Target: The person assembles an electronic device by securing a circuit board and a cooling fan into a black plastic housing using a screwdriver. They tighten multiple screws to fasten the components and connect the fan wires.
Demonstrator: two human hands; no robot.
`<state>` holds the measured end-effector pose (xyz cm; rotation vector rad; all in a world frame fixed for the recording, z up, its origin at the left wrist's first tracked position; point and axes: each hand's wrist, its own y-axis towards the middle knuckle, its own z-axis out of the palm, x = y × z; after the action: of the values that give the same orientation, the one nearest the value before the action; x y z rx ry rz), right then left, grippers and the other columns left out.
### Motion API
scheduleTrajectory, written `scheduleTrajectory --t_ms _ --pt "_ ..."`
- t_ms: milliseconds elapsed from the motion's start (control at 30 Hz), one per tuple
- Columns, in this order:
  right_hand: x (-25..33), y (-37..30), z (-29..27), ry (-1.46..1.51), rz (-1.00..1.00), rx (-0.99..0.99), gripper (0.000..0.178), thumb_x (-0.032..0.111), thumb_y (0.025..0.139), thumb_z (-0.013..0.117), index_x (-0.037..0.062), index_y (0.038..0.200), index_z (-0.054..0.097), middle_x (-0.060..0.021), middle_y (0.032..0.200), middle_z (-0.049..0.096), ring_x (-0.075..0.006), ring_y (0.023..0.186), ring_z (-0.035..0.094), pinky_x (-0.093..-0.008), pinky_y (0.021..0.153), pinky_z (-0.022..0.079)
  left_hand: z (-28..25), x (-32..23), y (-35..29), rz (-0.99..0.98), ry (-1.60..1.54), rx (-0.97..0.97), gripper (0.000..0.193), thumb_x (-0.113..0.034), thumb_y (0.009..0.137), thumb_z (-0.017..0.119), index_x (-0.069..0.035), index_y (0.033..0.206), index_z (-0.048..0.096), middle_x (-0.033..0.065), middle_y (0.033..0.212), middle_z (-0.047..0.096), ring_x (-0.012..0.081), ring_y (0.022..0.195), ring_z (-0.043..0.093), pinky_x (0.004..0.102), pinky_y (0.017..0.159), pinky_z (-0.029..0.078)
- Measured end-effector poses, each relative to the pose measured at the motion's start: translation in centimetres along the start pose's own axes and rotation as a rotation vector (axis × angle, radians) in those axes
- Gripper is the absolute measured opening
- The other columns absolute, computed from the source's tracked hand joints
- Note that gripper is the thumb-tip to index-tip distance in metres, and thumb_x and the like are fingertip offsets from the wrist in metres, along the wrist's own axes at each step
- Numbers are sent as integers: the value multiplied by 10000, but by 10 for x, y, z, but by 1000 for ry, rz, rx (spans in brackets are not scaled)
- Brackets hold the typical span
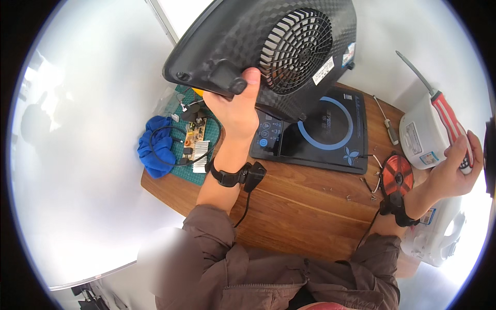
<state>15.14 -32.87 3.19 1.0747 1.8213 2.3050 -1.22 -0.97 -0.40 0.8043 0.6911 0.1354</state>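
Observation:
My left hand (235,111) grips the edge of a black plastic bottom housing (222,44), thumb on its outer face next to a round foot. The housing is raised and tilted above the table, its round fan grille (297,51) towards me. Below and behind it lies a black induction cooktop panel (315,147) with a blue ring, partly covered from view. At the right, my right hand (457,163) is closed around the red and white handle of a screwdriver (448,116), its shaft pointing up and to the left. A red-brown copper coil (397,174) rests near my right wrist.
On a green cutting mat (194,176) at the left lie a circuit board (195,135) with a heat sink, and cables. A blue cloth (156,152) sits beside them. Another screwdriver (387,124), a white container (421,137) and loose screws (350,197) are on the wooden table (289,206).

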Motion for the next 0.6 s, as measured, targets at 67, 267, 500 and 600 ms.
scheduleTrajectory --t_ms 67,267,500,600 --pt "10 -2 0 5 -68 -98 306 257 957 717 -17 1093 704 -139 988 736 -194 842 705 -245 677 563 6 0 -4 66 98 -31 315 0 787 854 36 1051 686 43 978 703 145 855 655 311 802 552" --pt "-11 3 -18 541 -316 246 555 469 1081 451 -55 1225 563 -231 914 655 -260 761 656 -303 639 556 18 -8 -14 68 204 81 357 2 789 874 62 1082 679 83 1033 723 138 873 688 284 767 585" --pt "32 -18 -3 611 -377 502 750 639 884 698 12 1273 564 -206 928 658 -224 786 667 -287 645 536 16 -4 -26 -52 385 177 457 -64 797 892 21 1159 627 65 1077 705 128 952 672 282 816 562" --pt "43 -20 7 600 -484 558 724 602 846 753 26 1251 585 -187 929 668 -221 807 682 -282 646 546 15 2 -31 -76 333 204 442 -60 799 887 18 1154 635 57 1079 707 127 958 667 294 832 559"
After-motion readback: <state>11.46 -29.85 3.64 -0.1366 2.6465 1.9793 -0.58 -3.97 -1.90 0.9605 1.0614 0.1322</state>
